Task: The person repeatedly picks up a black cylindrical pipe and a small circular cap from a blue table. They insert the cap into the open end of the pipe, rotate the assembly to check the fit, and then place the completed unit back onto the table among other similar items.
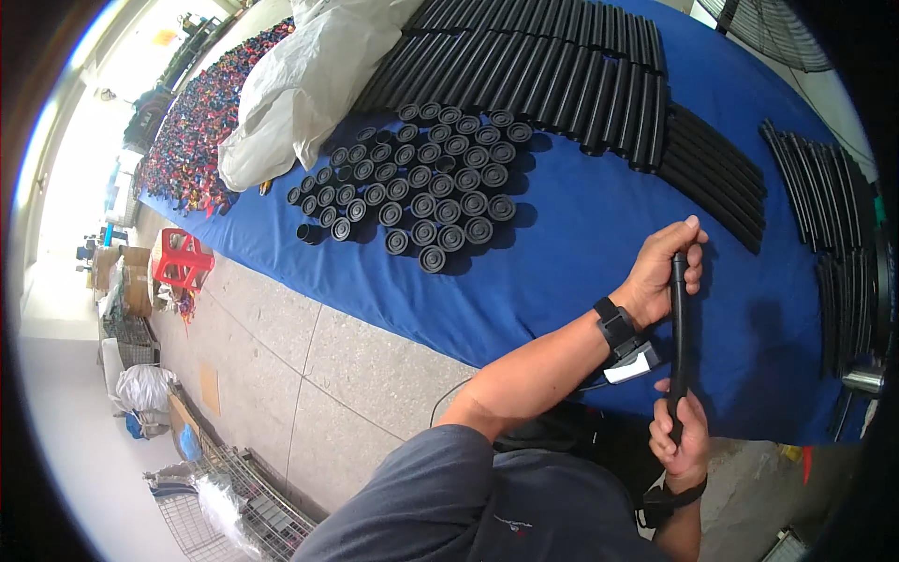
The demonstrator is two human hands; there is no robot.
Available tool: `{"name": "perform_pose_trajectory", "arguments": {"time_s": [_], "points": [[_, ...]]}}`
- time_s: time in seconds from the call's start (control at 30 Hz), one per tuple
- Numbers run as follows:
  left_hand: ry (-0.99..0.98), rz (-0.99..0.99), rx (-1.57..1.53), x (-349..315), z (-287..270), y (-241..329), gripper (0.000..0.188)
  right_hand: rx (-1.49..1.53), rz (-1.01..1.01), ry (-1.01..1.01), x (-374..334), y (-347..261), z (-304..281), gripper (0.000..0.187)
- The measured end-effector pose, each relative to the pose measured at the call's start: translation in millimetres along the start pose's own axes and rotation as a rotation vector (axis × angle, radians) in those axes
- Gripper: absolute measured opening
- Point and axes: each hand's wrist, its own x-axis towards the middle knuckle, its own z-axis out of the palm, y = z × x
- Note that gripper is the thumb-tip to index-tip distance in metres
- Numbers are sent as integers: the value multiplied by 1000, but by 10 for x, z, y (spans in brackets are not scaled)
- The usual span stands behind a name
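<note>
Upright in front of me over the near right part of the blue cloth is a black tube (679,318), gripped by both hands. My left hand (660,267) closes round its upper end, the thumb lying over the top. Lower down, my right hand (684,433) wraps its fingers about the bottom end. Beyond my hands lie rows of long black tubes (524,80), with a slanted group of thinner black tubes (716,173) beside them. Several round black caps (423,206) with ringed faces stand left of centre.
The blue cloth (552,272) covers the table. On it lie a white plastic sheet (300,94), a heap of small multicoloured pieces (215,117) and curved black tubes (815,187). A metal cylinder (863,378) is at the right edge. A red stool (183,259) and wire basket (229,506) stand left.
</note>
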Motion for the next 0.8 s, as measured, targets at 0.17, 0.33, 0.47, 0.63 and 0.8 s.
{"name": "perform_pose_trajectory", "arguments": {"time_s": [0.17,0.33,0.47,0.63,0.8], "points": [[116,100,112,8,13,3,32,-1202,-313,405,35,-52,202,52],[20,6,-84,-14,-55,-20,31,182,67,-92,-28,-11,46,61],[160,102,166,-80,64,22,27,-437,-78,145,33,-19,137,54],[168,62,72,-129,96,76,17,-337,-27,138,14,-84,354,47],[172,29,107,-40,87,42,18,-82,85,-10,74,-61,157,40]]}}
